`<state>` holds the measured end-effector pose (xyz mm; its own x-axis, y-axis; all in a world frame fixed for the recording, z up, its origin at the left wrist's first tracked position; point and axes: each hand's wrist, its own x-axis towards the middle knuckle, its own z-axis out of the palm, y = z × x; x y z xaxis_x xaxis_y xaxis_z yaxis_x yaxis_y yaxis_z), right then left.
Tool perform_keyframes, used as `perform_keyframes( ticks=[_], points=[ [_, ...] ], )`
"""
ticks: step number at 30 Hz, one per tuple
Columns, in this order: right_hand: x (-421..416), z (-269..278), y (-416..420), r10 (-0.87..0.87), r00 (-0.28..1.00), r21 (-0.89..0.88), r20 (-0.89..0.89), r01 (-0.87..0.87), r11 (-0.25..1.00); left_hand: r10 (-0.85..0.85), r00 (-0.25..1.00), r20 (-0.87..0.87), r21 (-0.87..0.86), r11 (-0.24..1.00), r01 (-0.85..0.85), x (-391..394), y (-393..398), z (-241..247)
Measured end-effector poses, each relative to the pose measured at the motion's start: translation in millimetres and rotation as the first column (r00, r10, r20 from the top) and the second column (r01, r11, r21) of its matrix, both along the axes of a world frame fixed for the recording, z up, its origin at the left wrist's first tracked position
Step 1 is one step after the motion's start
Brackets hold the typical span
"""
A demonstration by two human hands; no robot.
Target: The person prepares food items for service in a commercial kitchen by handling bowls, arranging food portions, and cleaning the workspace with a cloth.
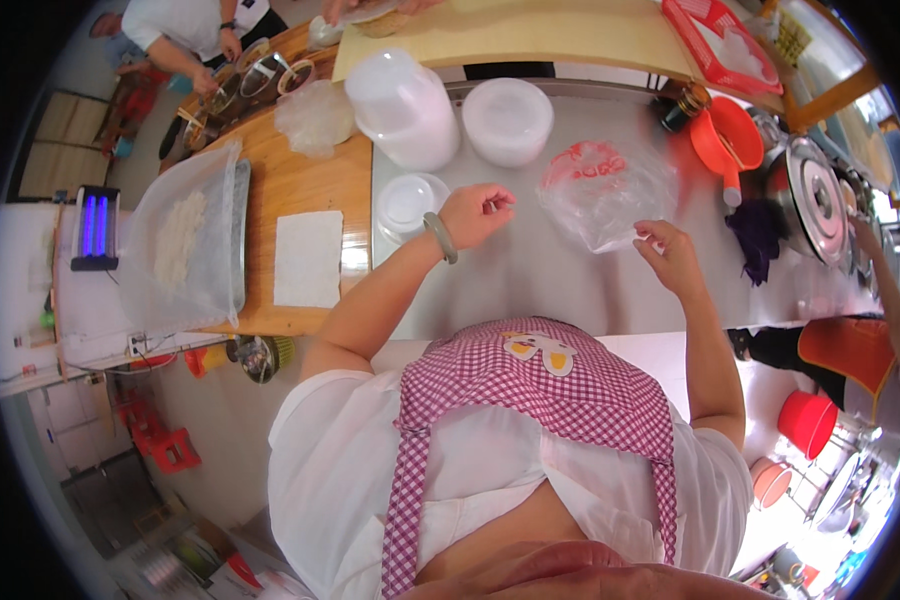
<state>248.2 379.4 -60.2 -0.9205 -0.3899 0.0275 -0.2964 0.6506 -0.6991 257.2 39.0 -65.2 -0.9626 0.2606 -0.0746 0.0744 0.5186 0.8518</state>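
A clear plastic bag (606,196) with red printing lies on the grey tabletop in front of me. My right hand (667,251) is at its near right edge, with thumb and fingertips against the film. Whether they pinch it I cannot tell. To the bag's left, my left hand (484,214) hovers over the table with fingers loosely curled and nothing in them. A grey-green bangle (440,238) circles that wrist. Beside the left hand sit white plastic lids or shallow bowls (411,204). Farther back stand a tall stack of white containers (403,109) and a shorter round stack (508,120).
On the left, a white cloth (308,259) and a plastic-covered tray (184,240) rest on a wooden table. An orange dipper (726,139), dark cloth (754,238) and lidded metal pot (816,199) stand right. Co-workers are at the back left (184,37) and far right (851,356).
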Motion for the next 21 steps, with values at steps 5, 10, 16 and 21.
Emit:
perform_keyframes(
  ticks=[5,10,16,21],
  points=[
    [25,-16,25,-0.082,0.996,-0.083,-0.024,0.080,0.993,-0.193,0.915,-0.355,-0.049,0.981,0.188,-15,49,6],
    [17,-22,10,-0.065,0.998,-0.075,-0.020,0.063,0.995,-0.544,0.622,-0.564,-0.328,0.838,0.436,-28,110,4],
    [-42,-40,-11,-0.041,0.988,0.078,-0.147,0.053,0.996,-0.624,0.780,0.045,-0.571,0.625,0.533,-73,156,-9],
    [-80,-65,-34,0.087,0.996,0.414,-0.027,-0.068,0.908,-0.653,0.737,0.173,-0.750,0.397,0.528,-112,160,-78]
  ],
)
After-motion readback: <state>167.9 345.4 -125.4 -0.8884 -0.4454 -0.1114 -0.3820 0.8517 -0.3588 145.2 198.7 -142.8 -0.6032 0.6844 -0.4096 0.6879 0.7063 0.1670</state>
